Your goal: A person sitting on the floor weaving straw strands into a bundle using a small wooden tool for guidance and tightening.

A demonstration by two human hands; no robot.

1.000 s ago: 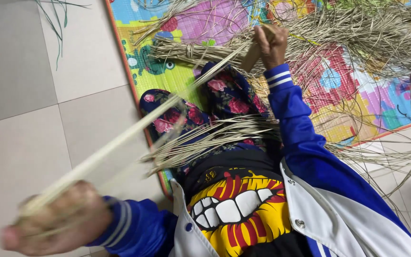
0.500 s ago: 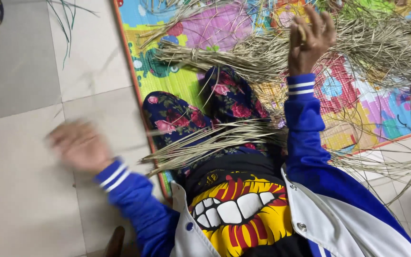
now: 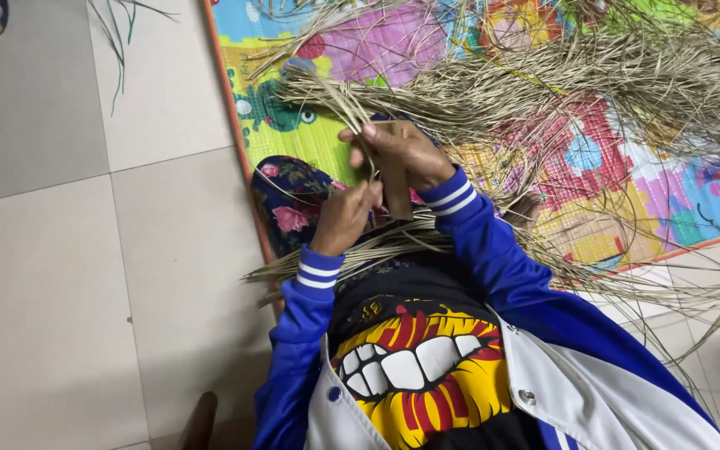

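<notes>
Seen from a head-worn camera looking down, two hands are brought together above the lap of a person seated at the edge of a colourful cartoon-print play mat (image 3: pixel 310 137). The right hand (image 3: pixel 402 154) is closed around a flat brown wooden tool (image 3: pixel 393 187), which is held roughly upright with its lower end showing below the fist; thin dried grass strands (image 3: pixel 339 96) are pinched against the tool's upper end by the thumb and fan out up and to the left over the mat. The left hand (image 3: pixel 345 218) is raised just beside the tool, its fingers curled and its fingertips set against the strands and the tool's side; whether anything is actually gripped by it cannot be told. Both wrists are covered by blue sleeves with white-striped cuffs (image 3: pixel 320 275). A bundle of dried grass (image 3: pixel 352 250) is laid across the lap, over dark floral-print trousers (image 3: pixel 289 196), and a much larger heap of loose dried grass (image 3: pixel 593 83) is spread over the mat behind the hands. Pale floor tiles (image 3: pixel 85 275) are seen to the left of the mat, with a few green blades (image 3: pixel 118 33) lying on them near the top edge.
</notes>
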